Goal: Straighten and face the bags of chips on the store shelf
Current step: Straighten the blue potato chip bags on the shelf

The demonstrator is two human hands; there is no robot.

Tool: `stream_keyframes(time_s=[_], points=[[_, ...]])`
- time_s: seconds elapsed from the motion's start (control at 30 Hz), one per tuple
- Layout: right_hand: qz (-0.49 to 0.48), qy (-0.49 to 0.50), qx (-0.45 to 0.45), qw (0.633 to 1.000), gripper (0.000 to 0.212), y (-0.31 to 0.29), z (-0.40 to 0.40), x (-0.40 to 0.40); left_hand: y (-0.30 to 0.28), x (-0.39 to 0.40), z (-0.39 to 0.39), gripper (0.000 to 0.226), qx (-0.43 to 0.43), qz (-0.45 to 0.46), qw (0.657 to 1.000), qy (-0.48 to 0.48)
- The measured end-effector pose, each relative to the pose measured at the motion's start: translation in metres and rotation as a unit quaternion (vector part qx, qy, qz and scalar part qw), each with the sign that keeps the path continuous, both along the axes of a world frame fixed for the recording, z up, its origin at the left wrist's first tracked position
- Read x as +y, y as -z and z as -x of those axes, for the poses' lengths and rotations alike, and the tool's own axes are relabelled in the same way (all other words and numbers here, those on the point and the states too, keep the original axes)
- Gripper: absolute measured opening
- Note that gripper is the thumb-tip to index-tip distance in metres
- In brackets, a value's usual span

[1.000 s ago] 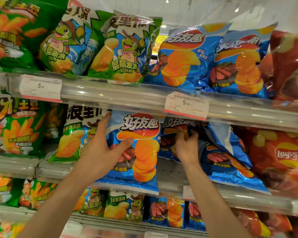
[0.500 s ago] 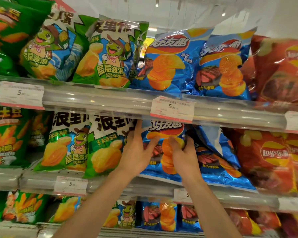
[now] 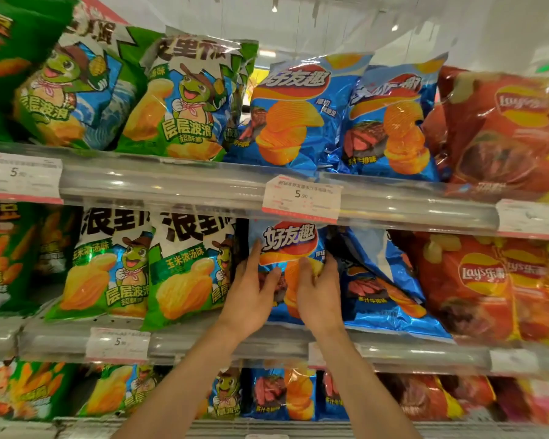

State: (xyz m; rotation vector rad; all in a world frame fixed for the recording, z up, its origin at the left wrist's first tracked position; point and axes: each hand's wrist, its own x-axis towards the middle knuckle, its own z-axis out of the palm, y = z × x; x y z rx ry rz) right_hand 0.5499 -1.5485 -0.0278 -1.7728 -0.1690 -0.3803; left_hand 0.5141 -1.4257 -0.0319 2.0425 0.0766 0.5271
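- Blue chip bag (image 3: 287, 245) stands upright on the middle shelf (image 3: 203, 340), front facing out, its top tucked under the shelf rail above.
- Left hand (image 3: 251, 296) grasps the bag's left edge, fingers up its side and thumb laid on the front.
- Right hand (image 3: 319, 293) grasps the bag's right side, thumb on the front, fingers curled round the edge; both grips are clenched on the same bag.
- Just right of it, a second blue bag (image 3: 384, 293) leans tilted, its top toward the left behind the right hand.
- Left of the held bag, two green bags (image 3: 184, 270) with a turtle figure stand side by side, faces forward.
- Right of the tilted bag, two red bags (image 3: 476, 286) can be counted on the same shelf, overlapping.
- Upper shelf (image 3: 171, 182): two green turtle bags, two blue bags (image 3: 298, 115), one red bag (image 3: 501, 131), all leaning back slightly.
- Three white price tags (image 3: 301, 198) are clipped on the upper rail, one directly above the held bag.
- Lower shelf holds more green, blue and red bags, too blurred to count.
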Motion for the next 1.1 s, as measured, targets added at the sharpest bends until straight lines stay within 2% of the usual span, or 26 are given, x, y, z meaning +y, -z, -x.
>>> stream_keyframes(time_s=[0.1,0.17,0.27,0.4,0.53,0.63,0.73,0.87,1.1], points=[[-0.021,-0.027,0.036,0.999,0.081,-0.005,0.014,-0.001,0.006,0.005,0.006,0.068,-0.007,0.022,1.0,0.017],[-0.027,-0.055,0.053,0.997,0.076,-0.011,0.03,-0.004,0.005,0.007,0.017,0.066,-0.018,0.019,1.0,0.014],[-0.012,-0.097,0.031,0.995,0.035,-0.018,0.053,-0.013,0.007,0.014,0.033,0.066,-0.029,-0.015,0.999,0.006],[-0.007,-0.141,0.01,0.99,0.036,-0.02,0.076,-0.04,0.006,0.017,0.059,0.054,-0.082,-0.013,0.997,-0.002],[-0.034,-0.119,0.028,0.992,0.039,-0.015,0.093,-0.07,0.005,0.007,0.08,0.031,-0.121,0.025,0.992,-0.029],[-0.039,-0.117,0.047,0.991,0.023,-0.013,0.1,-0.097,0.003,-0.011,0.087,0.022,-0.094,0.075,0.993,-0.007],[-0.05,-0.073,0.066,0.994,0.02,-0.005,0.096,-0.127,0.005,-0.032,0.088,0.018,-0.045,0.102,0.994,0.021],[-0.059,-0.035,0.063,0.996,0.017,-0.002,0.081,-0.166,0.008,-0.063,0.081,0.015,-0.029,0.117,0.993,0.016],[-0.034,-0.062,0.025,0.997,0.015,-0.021,0.047,-0.22,0.0,-0.116,0.056,0.015,-0.032,0.148,0.988,-0.034]])
